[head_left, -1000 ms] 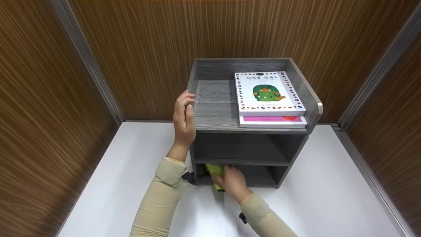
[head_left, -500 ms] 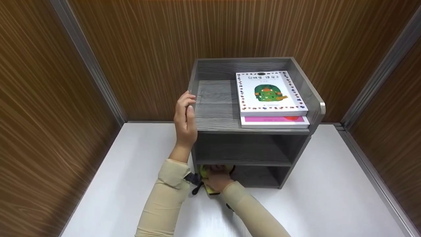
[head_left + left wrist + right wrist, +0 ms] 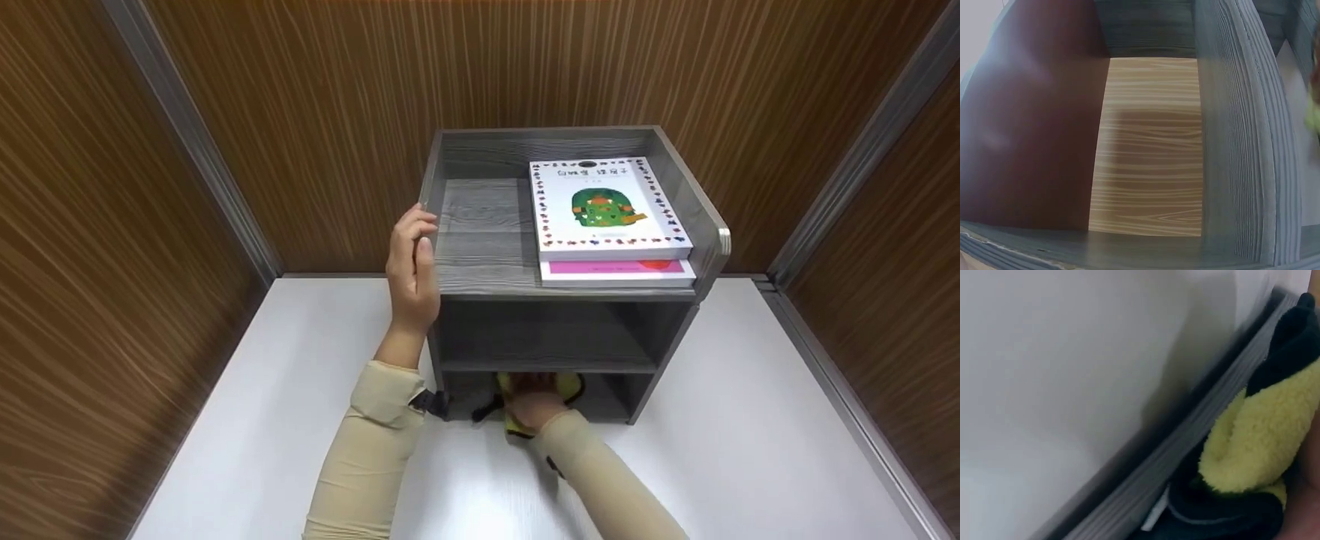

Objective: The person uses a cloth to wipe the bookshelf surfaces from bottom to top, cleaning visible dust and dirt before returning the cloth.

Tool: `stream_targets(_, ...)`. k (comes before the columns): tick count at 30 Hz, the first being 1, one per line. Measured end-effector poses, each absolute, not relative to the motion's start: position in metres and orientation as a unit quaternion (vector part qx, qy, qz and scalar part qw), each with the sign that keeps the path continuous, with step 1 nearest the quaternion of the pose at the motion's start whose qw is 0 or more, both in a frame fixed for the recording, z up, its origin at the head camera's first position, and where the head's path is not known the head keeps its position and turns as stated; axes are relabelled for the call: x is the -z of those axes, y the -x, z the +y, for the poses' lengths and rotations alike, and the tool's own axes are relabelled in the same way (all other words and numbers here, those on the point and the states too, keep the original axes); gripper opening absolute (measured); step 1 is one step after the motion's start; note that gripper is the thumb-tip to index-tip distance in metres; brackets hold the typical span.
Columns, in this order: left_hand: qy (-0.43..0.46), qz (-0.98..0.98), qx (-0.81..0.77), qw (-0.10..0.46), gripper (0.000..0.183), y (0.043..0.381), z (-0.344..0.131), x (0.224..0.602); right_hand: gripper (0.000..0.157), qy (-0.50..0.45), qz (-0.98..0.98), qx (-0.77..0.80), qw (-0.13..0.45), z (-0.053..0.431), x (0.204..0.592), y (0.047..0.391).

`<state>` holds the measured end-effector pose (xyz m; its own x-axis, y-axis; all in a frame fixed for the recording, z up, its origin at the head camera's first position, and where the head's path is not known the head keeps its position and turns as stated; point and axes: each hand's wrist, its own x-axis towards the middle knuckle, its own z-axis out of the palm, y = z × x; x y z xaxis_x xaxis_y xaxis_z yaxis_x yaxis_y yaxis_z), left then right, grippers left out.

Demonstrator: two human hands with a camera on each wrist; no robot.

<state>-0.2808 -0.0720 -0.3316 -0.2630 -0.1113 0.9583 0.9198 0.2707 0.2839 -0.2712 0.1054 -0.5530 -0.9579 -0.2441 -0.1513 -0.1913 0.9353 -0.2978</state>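
Observation:
A small grey wooden shelf unit (image 3: 487, 294) stands on the white table. My left hand (image 3: 412, 270) rests against its left side panel, fingertips at the upper edge and thumb straight along the front. Low down, my right hand (image 3: 536, 409) holds a yellow cloth (image 3: 517, 433) with dark edging on the bottom shelf; the fingers are partly shaded under the shelf above. Up close in the right wrist view, the bunched cloth (image 3: 1264, 439) lies at the shelf's front edge, with only part of the hand at the right border.
Two books lie stacked on the unit's top right: a white one (image 3: 600, 210) with a green picture over one with a pink cover (image 3: 600, 267). The middle shelf (image 3: 555, 337) sits above my right hand. Brown wood-grain walls (image 3: 300, 112) enclose the table (image 3: 315, 330).
My right hand moved left with the cloth along the bottom shelf, then back right toward its middle. The left hand stays against the side panel. The books have not moved.

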Motion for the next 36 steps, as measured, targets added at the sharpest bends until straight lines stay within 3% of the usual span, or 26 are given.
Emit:
stream_targets(8, 0.323, -0.611, 0.507, 0.515, 0.019, 0.281, -0.077, 0.330, 0.059, 0.062, 0.985, 0.153, 0.060, 0.176, 0.555, 0.276)
stream_targets(18, 0.325, -0.606, 0.518, 0.510, 0.018, 0.283, -0.071, 0.330, 0.071, 0.013, 0.981, 0.157, 0.114, 0.195, 0.555, 0.267)
stream_targets(25, 0.314, -0.604, 0.520, 0.515, 0.020, 0.304, -0.072, 0.351, 0.068, 0.018, 0.983, 0.137, 0.118, 0.177, 0.560, 0.267)
stream_targets(36, 0.321, -0.596, 0.528, 0.513, 0.020, 0.310, -0.074, 0.358, 0.068, 0.067, 0.976, 0.151, 0.139, 0.089, 0.559, 0.271)
